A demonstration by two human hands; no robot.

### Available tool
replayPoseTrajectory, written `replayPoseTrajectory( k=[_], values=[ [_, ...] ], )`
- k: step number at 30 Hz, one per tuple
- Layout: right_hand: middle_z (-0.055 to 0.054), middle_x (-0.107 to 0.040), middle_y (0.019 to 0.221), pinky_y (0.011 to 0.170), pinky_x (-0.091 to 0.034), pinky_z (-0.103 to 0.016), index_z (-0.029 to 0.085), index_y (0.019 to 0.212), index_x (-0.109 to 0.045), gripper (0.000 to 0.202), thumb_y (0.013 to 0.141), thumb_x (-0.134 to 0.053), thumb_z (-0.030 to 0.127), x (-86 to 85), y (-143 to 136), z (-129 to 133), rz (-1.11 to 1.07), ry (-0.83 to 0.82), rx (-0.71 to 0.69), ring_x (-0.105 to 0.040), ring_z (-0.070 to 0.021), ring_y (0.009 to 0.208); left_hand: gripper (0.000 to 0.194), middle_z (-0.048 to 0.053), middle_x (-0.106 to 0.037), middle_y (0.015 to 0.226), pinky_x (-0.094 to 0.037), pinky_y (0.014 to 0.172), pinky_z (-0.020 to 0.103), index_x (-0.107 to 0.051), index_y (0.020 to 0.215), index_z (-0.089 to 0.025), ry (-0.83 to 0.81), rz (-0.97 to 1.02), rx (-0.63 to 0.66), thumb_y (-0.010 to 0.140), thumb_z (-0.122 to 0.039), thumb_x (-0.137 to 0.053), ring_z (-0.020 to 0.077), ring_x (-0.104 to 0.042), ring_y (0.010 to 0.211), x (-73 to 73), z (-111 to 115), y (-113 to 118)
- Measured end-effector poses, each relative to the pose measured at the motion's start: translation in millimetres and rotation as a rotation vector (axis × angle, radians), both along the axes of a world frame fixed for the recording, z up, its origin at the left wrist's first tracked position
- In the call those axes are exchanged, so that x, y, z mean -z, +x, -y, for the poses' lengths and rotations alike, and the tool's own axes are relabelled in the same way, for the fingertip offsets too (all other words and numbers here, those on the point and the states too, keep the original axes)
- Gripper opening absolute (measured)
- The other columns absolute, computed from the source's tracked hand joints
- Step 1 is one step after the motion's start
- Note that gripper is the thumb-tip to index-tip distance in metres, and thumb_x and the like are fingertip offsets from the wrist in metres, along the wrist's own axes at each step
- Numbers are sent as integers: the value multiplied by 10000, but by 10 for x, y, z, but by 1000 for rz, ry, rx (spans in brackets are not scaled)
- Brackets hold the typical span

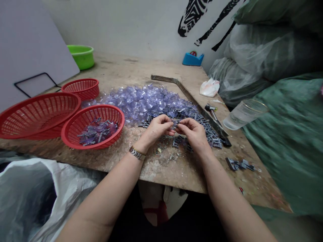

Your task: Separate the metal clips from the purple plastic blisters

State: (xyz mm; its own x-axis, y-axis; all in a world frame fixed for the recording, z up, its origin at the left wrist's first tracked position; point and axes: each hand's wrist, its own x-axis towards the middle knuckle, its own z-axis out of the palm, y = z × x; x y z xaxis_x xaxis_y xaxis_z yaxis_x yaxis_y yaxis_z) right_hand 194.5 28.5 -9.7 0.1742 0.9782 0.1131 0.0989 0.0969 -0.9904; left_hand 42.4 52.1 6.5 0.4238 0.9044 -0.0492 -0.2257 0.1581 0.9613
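Observation:
My left hand (161, 126) and my right hand (190, 130) are close together over the table, fingers pinched. Between the fingertips is a small clear plastic piece (174, 123), which both hands appear to grip; its details are too small to make out. Just beyond lies a heap of translucent purple plastic parts (143, 101). Small dark grey plastic parts (213, 136) are piled around and to the right of my hands. To the left, a red basket (118, 136) contains purple and grey parts mixed together.
A bent metal strip (189, 95) borders the pile on the right. Beyond it stand a glass (243, 114) and a blue tape dispenser (193, 59). Two more red baskets (40, 116) and a green basin (84, 57) are at left. Large green sacks (290, 117) crowd the right edge.

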Motion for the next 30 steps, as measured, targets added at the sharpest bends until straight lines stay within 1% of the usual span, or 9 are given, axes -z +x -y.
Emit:
replayPoseTrajectory(
  k=[4,7,11,14,16,20,26,30],
  values=[
    [33,-581,638,625,-522,-285,209,694,-567,261,634,-718,414,-10,21,1,10,0,-3,-587,-126,602,113,-33,-562,670,-542,614,204,-498,761,-129,15,16,42,795,-127,-606,54,-597,581,6,7,-3],
    [41,-572,610,598,-509,-269,206,682,-562,260,622,-721,404,-7,23,-2,-6,-11,-7,-576,-118,579,109,-32,-572,674,-547,621,203,-503,760,-127,17,20,55,790,-120,-608,52,-599,580,19,2,3],
    [51,-573,610,583,-506,-260,208,704,-565,269,607,-733,395,0,10,-2,-32,-26,-4,-576,-111,566,130,-48,-542,629,-533,589,181,-501,727,-123,13,-4,10,778,-112,-620,48,-592,550,32,-20,11],
    [41,-622,684,607,-528,-276,212,790,-605,328,575,-755,409,-2,-4,-1,-69,-45,-20,-580,-112,585,164,-53,-525,615,-526,570,176,-499,702,-122,-6,-7,-11,763,-121,-651,48,-586,537,29,-29,15],
    [27,-649,733,626,-536,-285,210,814,-624,348,570,-758,419,-5,-8,0,-75,-57,-43,-586,-115,609,170,-53,-521,602,-527,565,178,-499,694,-121,-16,-9,-18,764,-114,-654,49,-583,527,22,-26,16],
    [20,-637,720,625,-528,-286,204,758,-618,311,584,-746,428,-4,-2,-2,-31,-62,-67,-576,-118,612,147,-46,-533,599,-530,562,180,-510,694,-117,-29,-17,-24,781,-85,-624,53,-590,523,8,-16,13],
    [45,-570,651,606,-513,-274,208,723,-568,303,585,-748,409,-2,11,-4,-41,-45,-12,-560,-111,586,151,-44,-528,598,-526,550,181,-511,686,-115,-54,-27,-59,793,-74,-609,62,-600,528,19,-35,4],
    [48,-565,651,602,-511,-275,210,736,-565,303,598,-744,412,-19,0,13,-19,-16,-14,-555,-112,584,149,-44,-527,590,-519,542,174,-515,696,-115,-65,-40,-68,794,-96,-626,63,-600,525,29,-43,4]
  ],
)
